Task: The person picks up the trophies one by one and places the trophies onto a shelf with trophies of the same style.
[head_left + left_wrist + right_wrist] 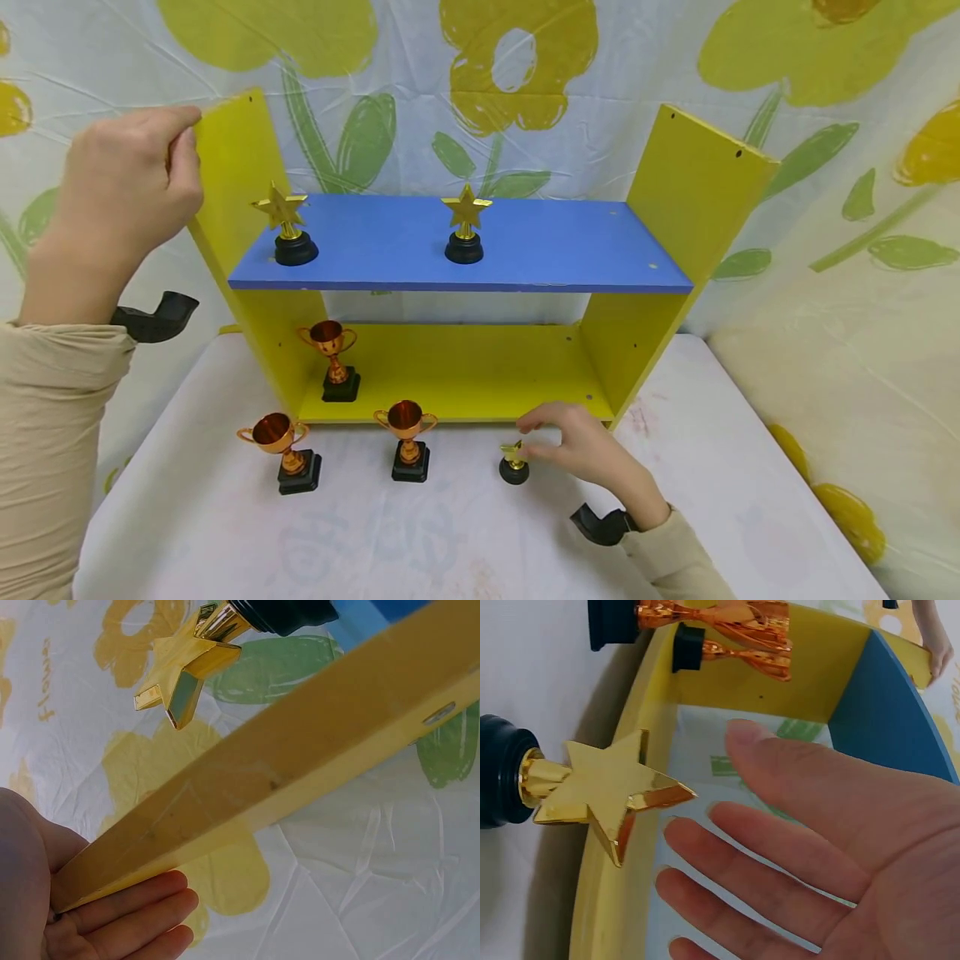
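Note:
My left hand (127, 183) holds the upper front corner of the shelf's left yellow side panel (240, 158); in the left wrist view the panel's edge (202, 787) runs between thumb and fingers (142, 911). Low at the shelf's front, my right hand (581, 446) reaches beside a small gold star trophy (514, 470) that stands on the white table. Its fingers are spread and relaxed, and the right wrist view has the gold star (604, 784) just apart from the fingertips (676, 825).
Two gold star trophies (285, 225) (465, 225) stand on the blue upper board (375, 237). One bronze cup trophy (340, 362) is on the yellow lower board (465, 367). Two more bronze cups (288, 454) (409, 442) stand on the table (360, 542) before the shelf. A flowered cloth (600, 42) hangs behind.

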### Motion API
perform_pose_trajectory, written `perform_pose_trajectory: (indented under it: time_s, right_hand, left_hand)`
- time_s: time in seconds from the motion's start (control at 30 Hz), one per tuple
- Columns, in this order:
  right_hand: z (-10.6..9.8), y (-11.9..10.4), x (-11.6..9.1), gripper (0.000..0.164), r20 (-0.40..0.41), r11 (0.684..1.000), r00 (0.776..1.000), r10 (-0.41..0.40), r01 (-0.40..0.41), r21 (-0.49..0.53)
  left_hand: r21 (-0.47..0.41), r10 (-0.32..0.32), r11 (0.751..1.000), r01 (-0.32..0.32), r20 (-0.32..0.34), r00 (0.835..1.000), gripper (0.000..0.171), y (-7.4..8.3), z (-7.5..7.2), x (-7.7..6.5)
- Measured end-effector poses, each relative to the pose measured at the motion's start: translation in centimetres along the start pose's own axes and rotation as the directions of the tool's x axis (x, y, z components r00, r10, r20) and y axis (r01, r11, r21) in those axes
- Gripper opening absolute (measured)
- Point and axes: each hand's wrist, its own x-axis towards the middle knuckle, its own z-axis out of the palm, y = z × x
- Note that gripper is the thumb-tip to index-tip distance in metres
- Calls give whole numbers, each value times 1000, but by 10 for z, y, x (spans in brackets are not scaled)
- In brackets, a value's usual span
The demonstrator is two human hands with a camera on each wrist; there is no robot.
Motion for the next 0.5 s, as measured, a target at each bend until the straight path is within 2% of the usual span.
perform_pose_trajectory:
  time_s: [0.23, 0.5]
  right_hand:
    - [7, 2, 2, 18, 9, 999, 1000, -2, 3, -53]
    - [11, 3, 3, 12, 1, 995, 999, 48, -48, -83]
  left_hand:
    - [0, 1, 1000, -1, -13, 1000, 42, 1, -2, -1]
    - [-7, 2, 1000, -2, -11, 1000, 42, 2, -2, 0]
